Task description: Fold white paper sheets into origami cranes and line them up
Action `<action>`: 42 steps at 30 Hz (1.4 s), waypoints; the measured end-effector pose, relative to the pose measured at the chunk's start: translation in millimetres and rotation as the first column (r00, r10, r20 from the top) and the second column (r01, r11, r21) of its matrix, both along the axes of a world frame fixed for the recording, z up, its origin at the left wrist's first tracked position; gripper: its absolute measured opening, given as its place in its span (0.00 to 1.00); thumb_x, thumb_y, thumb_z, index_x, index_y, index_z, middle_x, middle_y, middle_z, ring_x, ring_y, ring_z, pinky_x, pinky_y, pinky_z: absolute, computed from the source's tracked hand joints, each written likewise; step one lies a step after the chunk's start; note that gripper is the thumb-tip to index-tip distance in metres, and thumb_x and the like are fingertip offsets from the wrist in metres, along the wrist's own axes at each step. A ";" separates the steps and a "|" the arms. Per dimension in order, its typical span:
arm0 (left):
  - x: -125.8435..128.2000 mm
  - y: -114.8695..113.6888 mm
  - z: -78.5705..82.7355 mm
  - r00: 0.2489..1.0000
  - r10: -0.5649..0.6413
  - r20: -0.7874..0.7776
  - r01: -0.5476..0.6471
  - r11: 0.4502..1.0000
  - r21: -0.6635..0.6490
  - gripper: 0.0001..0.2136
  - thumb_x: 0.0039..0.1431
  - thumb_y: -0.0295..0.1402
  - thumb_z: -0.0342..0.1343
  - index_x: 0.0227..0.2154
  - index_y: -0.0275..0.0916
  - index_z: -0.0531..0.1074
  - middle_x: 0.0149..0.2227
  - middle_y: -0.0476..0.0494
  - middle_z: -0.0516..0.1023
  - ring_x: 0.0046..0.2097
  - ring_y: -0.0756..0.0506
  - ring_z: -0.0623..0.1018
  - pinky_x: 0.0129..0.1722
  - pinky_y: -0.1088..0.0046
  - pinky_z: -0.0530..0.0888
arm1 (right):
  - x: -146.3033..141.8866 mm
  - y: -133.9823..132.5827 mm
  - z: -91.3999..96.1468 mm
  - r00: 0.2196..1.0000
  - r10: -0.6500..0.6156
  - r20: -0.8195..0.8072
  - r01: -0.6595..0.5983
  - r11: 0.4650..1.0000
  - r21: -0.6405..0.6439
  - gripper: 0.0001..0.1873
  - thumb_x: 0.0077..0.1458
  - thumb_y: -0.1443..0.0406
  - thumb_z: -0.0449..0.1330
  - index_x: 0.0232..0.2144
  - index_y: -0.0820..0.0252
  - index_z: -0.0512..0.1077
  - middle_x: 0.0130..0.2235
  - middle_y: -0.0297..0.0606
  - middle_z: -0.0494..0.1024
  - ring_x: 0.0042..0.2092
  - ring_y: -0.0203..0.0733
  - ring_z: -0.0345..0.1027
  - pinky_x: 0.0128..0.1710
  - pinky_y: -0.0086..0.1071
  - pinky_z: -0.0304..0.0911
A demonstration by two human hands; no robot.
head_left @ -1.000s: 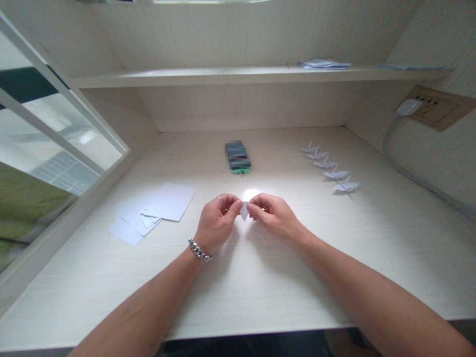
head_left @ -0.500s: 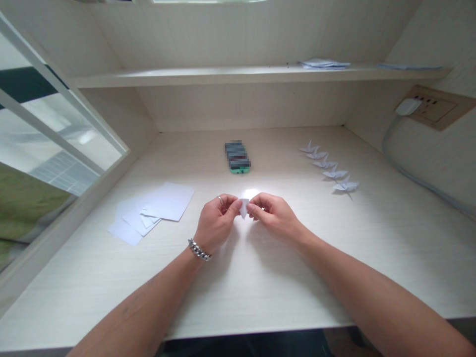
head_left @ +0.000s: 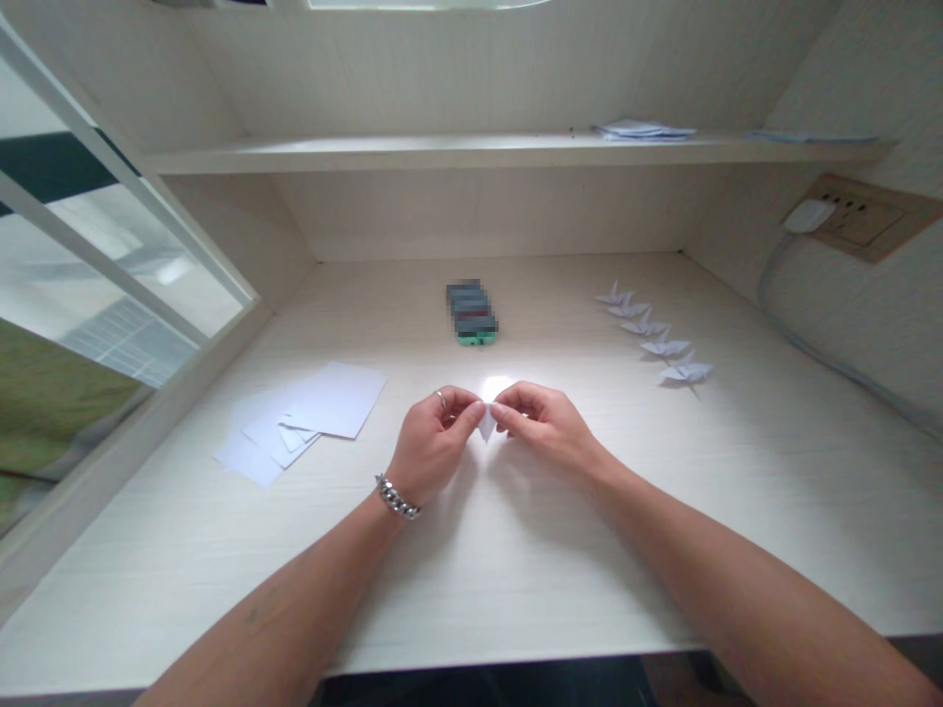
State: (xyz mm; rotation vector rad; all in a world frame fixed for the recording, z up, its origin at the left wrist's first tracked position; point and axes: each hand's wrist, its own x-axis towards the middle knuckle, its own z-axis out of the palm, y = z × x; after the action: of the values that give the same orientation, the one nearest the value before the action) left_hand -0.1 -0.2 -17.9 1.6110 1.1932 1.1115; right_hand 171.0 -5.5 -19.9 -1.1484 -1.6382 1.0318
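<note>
Between my two hands, over the middle of the desk, is a small piece of folded white paper (head_left: 486,426) with its pointed end towards me. My left hand (head_left: 436,437), with a ring and a chain bracelet, pinches its left side between thumb and forefinger. On the other side my right hand (head_left: 543,424) pinches the paper the same way. The thumbs nearly meet at its top, and the fingers cover much of it. Several folded paper cranes (head_left: 687,372) stand in a slanting row to the right.
Loose white paper sheets (head_left: 335,398) lie overlapping on the left of the desk (head_left: 471,589). A blurred dark device with a green end (head_left: 475,324) lies behind my hands. Folded papers (head_left: 642,130) rest on the shelf. A plug with a grey cable (head_left: 808,215) sits in the right wall socket.
Both thumbs have come closer together at the top of the folded paper, covering more of it. The paper sits slightly lower in view; the cranes and sheets have stayed put.
</note>
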 end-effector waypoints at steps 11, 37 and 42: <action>-0.7 -2.7 5.3 0.997 0.011 -0.071 -0.007 0.998 0.055 0.06 0.54 0.34 0.59 0.26 0.38 0.74 0.26 0.47 0.78 0.29 0.49 0.75 0.30 0.75 0.70 | 0.2 -1.5 2.8 1.000 0.020 0.018 -0.021 0.999 0.039 0.07 0.56 0.62 0.60 0.30 0.60 0.74 0.31 0.35 0.77 0.34 0.37 0.69 0.33 0.29 0.63; 3.0 0.6 3.9 0.940 -0.010 0.341 0.097 0.966 -0.239 0.14 0.50 0.41 0.65 0.32 0.35 0.76 0.30 0.44 0.79 0.29 0.50 0.77 0.33 0.73 0.74 | -3.4 -4.7 -4.4 0.987 -0.074 -0.144 0.104 0.970 0.218 0.07 0.56 0.64 0.61 0.37 0.54 0.79 0.44 0.41 0.80 0.46 0.45 0.73 0.40 0.36 0.72; 1.6 1.0 2.2 0.969 -0.003 0.246 0.031 0.993 -0.110 0.12 0.51 0.39 0.65 0.31 0.35 0.76 0.30 0.45 0.79 0.31 0.49 0.77 0.34 0.73 0.75 | -5.3 -4.9 -1.3 0.982 -0.053 -0.182 0.076 0.990 0.121 0.09 0.53 0.61 0.65 0.36 0.57 0.79 0.44 0.42 0.80 0.45 0.45 0.74 0.43 0.38 0.73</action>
State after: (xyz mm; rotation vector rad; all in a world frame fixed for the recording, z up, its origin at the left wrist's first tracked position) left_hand 1.5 0.8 -15.7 1.3518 1.0572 1.1730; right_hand 165.7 -10.4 -21.2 -0.9890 -1.4932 0.9466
